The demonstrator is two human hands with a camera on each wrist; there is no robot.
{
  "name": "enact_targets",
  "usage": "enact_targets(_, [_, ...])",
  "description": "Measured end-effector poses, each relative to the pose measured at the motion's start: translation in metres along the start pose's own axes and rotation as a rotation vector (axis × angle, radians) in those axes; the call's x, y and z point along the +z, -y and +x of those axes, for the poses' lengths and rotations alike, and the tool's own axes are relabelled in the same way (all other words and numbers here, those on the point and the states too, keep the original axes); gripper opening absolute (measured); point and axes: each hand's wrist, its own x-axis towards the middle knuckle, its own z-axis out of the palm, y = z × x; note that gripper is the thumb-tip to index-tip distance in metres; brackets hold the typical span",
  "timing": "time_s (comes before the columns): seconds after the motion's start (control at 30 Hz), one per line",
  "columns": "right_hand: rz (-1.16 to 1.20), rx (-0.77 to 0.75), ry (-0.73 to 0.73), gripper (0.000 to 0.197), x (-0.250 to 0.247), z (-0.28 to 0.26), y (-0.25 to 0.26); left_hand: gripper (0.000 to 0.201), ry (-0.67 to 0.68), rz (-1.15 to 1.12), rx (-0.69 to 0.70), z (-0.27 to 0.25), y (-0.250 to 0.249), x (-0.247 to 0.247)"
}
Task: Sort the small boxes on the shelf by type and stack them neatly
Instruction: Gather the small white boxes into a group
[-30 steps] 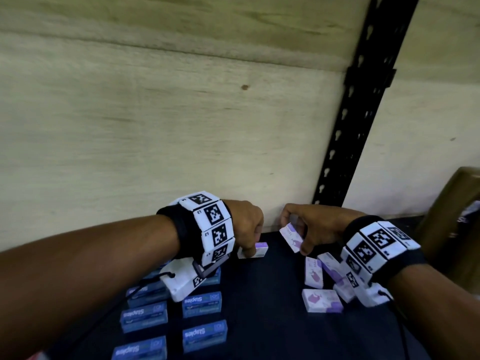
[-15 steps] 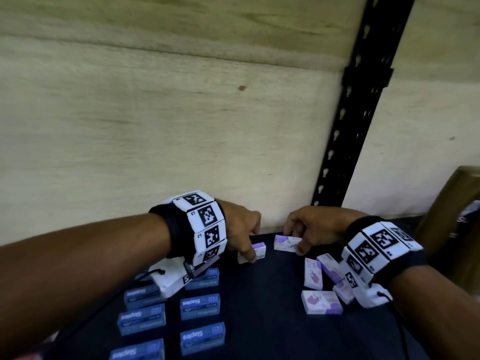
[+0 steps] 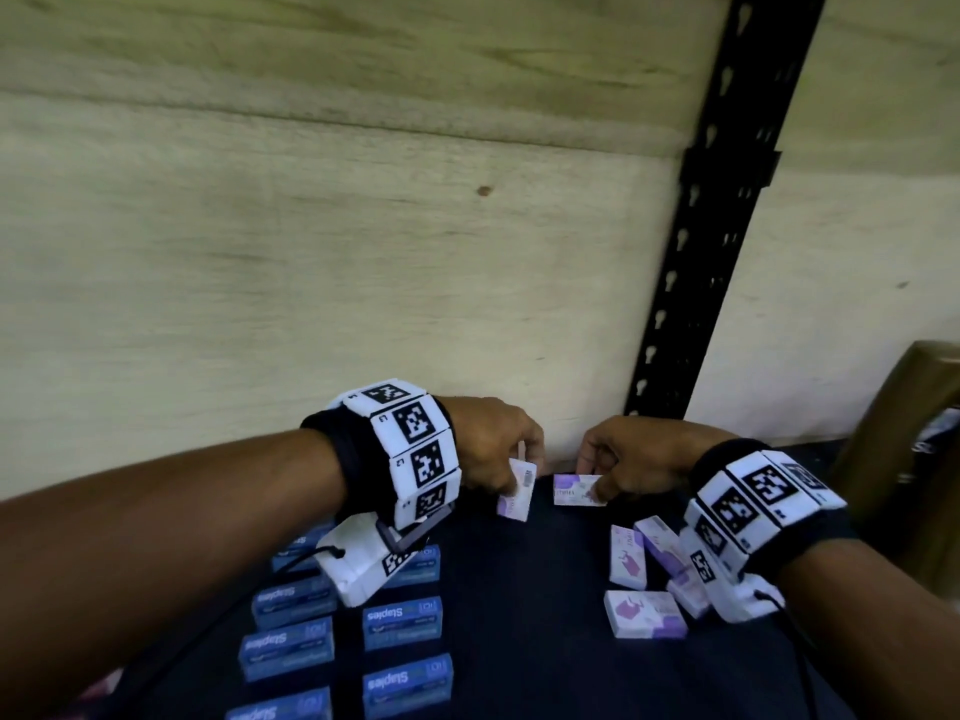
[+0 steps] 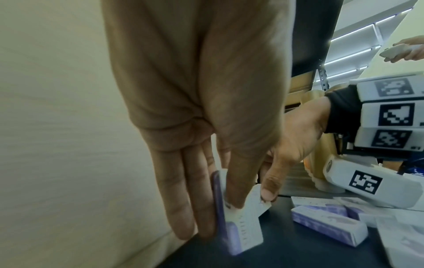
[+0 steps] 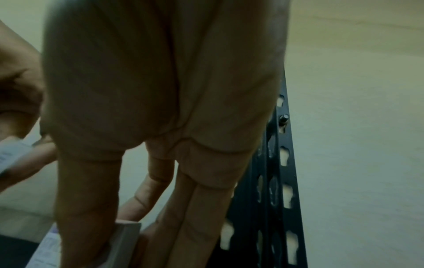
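Near the back wall my left hand (image 3: 511,467) pinches a white and purple box (image 3: 517,490) between thumb and fingers, tipped up on its edge on the dark shelf (image 3: 524,615). The left wrist view shows that box (image 4: 238,230) standing on its narrow side. Just right of it my right hand (image 3: 605,472) grips a second white and purple box (image 3: 576,490) lying flat; it also shows under my fingers in the right wrist view (image 5: 123,241). Several more purple boxes (image 3: 647,613) lie loose at the right. Blue staples boxes (image 3: 402,622) sit in rows at the left.
A pale wooden back wall (image 3: 311,252) closes the shelf right behind both hands. A black perforated upright (image 3: 691,252) rises at the back right. A brown object (image 3: 914,459) stands at the far right edge.
My left hand has tipped its purple box up from flat onto its edge. My right hand has laid its box flat and slid it slightly left, toward the other box.
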Motion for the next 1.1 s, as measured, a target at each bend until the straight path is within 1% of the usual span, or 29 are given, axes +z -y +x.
enact_targets(0.07, [0.018, 0.005, 0.011, 0.016, 0.001, 0.000, -0.001, 0.033, -0.032, 0.030, -0.022, 0.000, 0.003, 0.002])
enact_targets(0.1, [0.019, 0.007, 0.014, 0.016, 0.001, 0.001, -0.001, 0.034, -0.023, 0.056, -0.034, 0.000, 0.004, 0.004])
enact_targets(0.23, [-0.010, 0.002, 0.016, 0.016, 0.002, 0.001, -0.001, 0.036, 0.081, 0.200, -0.103, -0.001, 0.006, 0.010])
enact_targets(0.37, [-0.038, -0.005, 0.022, 0.017, 0.003, 0.000, 0.000, 0.040, 0.119, 0.289, -0.130, 0.001, 0.007, 0.014])
enact_targets(0.47, [-0.059, -0.004, 0.023, 0.021, 0.004, 0.001, 0.000, 0.039, 0.120, 0.305, -0.120, 0.007, 0.007, 0.015])
enact_targets(0.53, [-0.073, 0.008, 0.021, 0.020, 0.005, 0.002, -0.001, 0.035, 0.130, 0.291, -0.110, 0.010, 0.006, 0.015])
enact_targets(0.7, [-0.028, 0.034, 0.045, 0.017, 0.008, 0.004, -0.003, 0.037, 0.116, 0.259, -0.111, 0.008, 0.005, 0.014])
enact_targets(0.83, [-0.055, 0.032, 0.053, 0.017, 0.007, 0.002, -0.001, 0.041, 0.129, 0.225, -0.113, 0.006, 0.007, 0.012])
enact_targets(0.9, [-0.060, 0.030, 0.070, 0.015, 0.005, 0.001, 0.000, 0.040, 0.110, 0.176, -0.093, 0.006, 0.008, 0.011])
enact_targets(0.97, [-0.065, 0.030, 0.083, 0.012, 0.005, -0.001, 0.000, 0.035, 0.115, 0.134, -0.033, 0.005, 0.008, 0.011])
enact_targets(1.03, [-0.072, 0.034, 0.081, 0.013, 0.004, -0.001, 0.000, 0.031, 0.167, 0.129, 0.031, 0.004, 0.007, 0.010])
enact_targets(1.1, [-0.065, 0.043, 0.079, 0.012, 0.004, 0.000, 0.000, 0.026, 0.219, 0.168, 0.065, 0.004, 0.005, 0.009])
